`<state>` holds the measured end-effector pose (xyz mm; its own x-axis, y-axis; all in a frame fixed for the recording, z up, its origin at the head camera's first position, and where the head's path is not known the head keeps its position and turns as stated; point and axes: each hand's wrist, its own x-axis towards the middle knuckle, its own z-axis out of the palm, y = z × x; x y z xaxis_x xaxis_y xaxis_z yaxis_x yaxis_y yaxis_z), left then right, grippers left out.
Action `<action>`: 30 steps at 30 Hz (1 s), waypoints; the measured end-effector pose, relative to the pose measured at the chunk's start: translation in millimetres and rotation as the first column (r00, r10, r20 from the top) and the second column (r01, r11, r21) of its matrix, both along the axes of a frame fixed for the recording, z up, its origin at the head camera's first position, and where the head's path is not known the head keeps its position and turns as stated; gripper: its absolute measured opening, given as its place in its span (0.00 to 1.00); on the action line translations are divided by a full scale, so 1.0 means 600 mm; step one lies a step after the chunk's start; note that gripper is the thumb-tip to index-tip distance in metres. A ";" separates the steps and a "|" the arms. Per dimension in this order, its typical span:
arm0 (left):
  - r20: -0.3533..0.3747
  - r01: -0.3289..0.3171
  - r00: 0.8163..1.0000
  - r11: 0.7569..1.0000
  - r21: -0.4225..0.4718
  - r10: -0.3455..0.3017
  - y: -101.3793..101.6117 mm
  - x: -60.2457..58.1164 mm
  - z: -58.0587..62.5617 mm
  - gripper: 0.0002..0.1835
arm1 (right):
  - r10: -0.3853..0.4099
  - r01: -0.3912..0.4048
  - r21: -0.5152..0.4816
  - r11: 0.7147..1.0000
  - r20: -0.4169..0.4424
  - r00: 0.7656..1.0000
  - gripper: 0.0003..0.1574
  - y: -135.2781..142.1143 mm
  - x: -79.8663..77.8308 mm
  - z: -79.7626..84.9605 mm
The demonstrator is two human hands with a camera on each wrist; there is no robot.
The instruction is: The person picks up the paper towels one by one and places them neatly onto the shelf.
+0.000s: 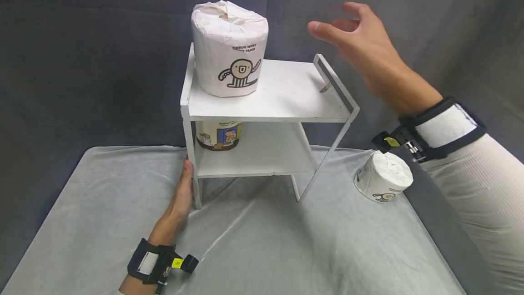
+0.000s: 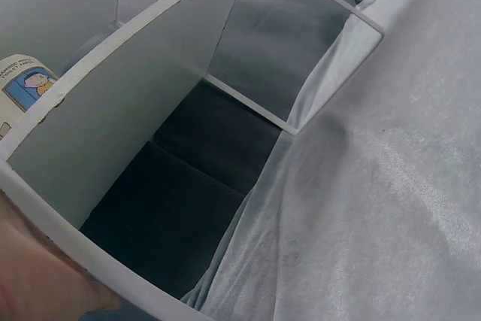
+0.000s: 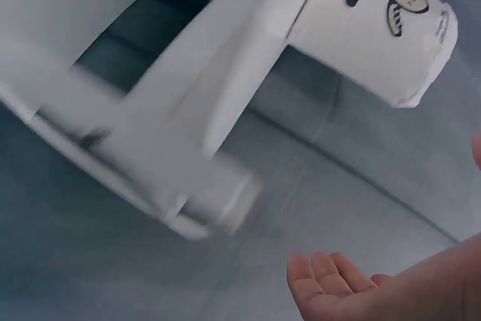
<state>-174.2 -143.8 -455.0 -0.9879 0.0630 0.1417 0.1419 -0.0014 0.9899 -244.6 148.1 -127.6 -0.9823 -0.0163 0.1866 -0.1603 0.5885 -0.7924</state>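
A white two-tier shelf (image 1: 286, 88) stands on the cloth-covered table. My left hand (image 1: 180, 197) lies along the outside of its left leg, thumb pointing up and its other fingers mostly hidden; the left wrist view has this hand (image 2: 41, 272) against the white frame. On the left of the top tier, a paper-wrapped toilet roll (image 1: 229, 51) stands upright. My right hand (image 1: 362, 42) is raised in the air above the shelf's right end, fingers spread apart and nothing in them. In the right wrist view its fingers (image 3: 323, 280) are apart from the shelf.
On the lower tier at left sits a roll with a colourful printed label (image 1: 221, 135), partly hidden by the top tier. Another wrapped toilet roll (image 1: 382, 176) stands on the table right of the shelf. A grey cloth backdrop (image 1: 102, 67) rises behind.
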 end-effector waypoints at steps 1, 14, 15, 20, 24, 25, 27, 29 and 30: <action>-0.008 0.001 1.000 1.000 -0.001 -0.001 0.000 0.000 0.000 0.43 | -0.006 0.006 0.005 1.000 0.001 1.000 0.64 0.007 0.000 -0.001; -0.028 -0.014 1.000 1.000 -0.003 0.014 -0.003 -0.001 0.000 0.43 | -0.097 0.094 0.096 0.991 0.023 0.995 0.64 0.106 -0.003 -0.019; -0.023 -0.016 1.000 1.000 -0.005 0.016 -0.003 0.000 0.000 0.43 | -0.104 0.100 0.109 0.989 0.026 0.994 0.64 0.113 -0.003 -0.023; -0.009 -0.014 1.000 1.000 -0.014 0.014 -0.003 0.001 0.001 0.43 | -0.129 0.120 0.170 0.978 0.042 0.991 0.65 0.150 -0.002 -0.042; -0.016 -0.019 1.000 1.000 -0.015 0.019 -0.002 0.001 0.002 0.43 | -0.149 0.141 0.198 0.970 0.027 0.988 0.64 0.181 -0.003 -0.062; -0.016 -0.021 1.000 1.000 -0.017 0.021 -0.002 0.001 0.002 0.43 | -0.151 0.143 0.200 0.969 0.024 0.988 0.64 0.189 -0.004 -0.067; -0.020 -0.025 0.999 1.000 -0.016 0.025 -0.001 0.001 0.001 0.43 | -0.155 0.147 0.199 0.969 0.023 0.988 0.65 0.205 -0.005 -0.080; -0.019 -0.029 0.999 0.999 -0.016 0.029 0.000 0.001 0.001 0.43 | -0.159 0.151 0.198 0.969 0.030 0.987 0.65 0.221 -0.006 -0.094; -0.021 -0.028 0.999 1.000 -0.013 0.028 0.000 0.000 0.001 0.43 | -0.165 0.155 0.196 0.968 0.032 0.986 0.65 0.230 -0.006 -0.100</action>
<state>-174.2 -143.8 -454.6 -0.9861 0.0371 0.1618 0.1625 0.0159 0.9866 -248.0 285.8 -187.7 -0.9827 0.1109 0.1484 -0.0164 0.7456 -0.6662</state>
